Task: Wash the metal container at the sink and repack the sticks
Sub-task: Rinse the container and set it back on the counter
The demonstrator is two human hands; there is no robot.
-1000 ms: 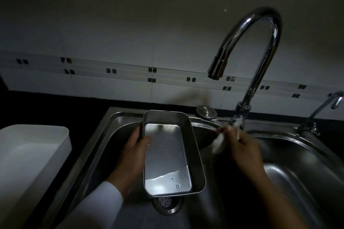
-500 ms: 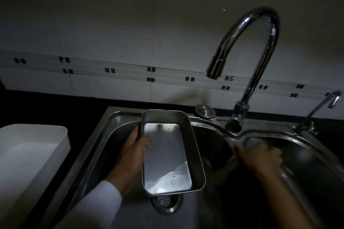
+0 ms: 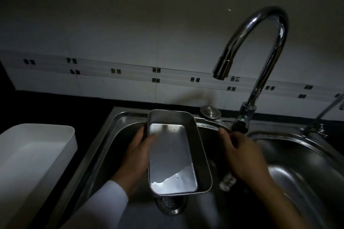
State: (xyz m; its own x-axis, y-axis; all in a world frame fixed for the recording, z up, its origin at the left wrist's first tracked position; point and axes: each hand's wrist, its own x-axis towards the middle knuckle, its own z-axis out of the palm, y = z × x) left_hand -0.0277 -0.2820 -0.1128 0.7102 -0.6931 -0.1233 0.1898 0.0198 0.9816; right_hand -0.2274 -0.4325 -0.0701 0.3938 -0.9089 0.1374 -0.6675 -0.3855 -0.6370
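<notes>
The metal container (image 3: 176, 154) was held open side up over the left basin of the sink (image 3: 104, 147), directly above the drain strainer (image 3: 171, 205), with a shallow pool of water gathered at its near end. The left hand (image 3: 136, 156) gripped the container's left wall, thumb lying inside on the bottom and fingers wrapped beneath it, a white sleeve (image 3: 104, 204) covering the forearm. To the container's right the right hand (image 3: 242, 156) hovered apart from it, fingers loosely curled and holding nothing, its fingertips near the base of the faucet (image 3: 260, 57). Something small and pale lay low in the basin just right of the container (too blurred to identify). The faucet's spout curved over, up and to the container's right. Well to the container's left, a white tray (image 3: 37, 154) sat on the dark bench (image 3: 55, 109).
</notes>
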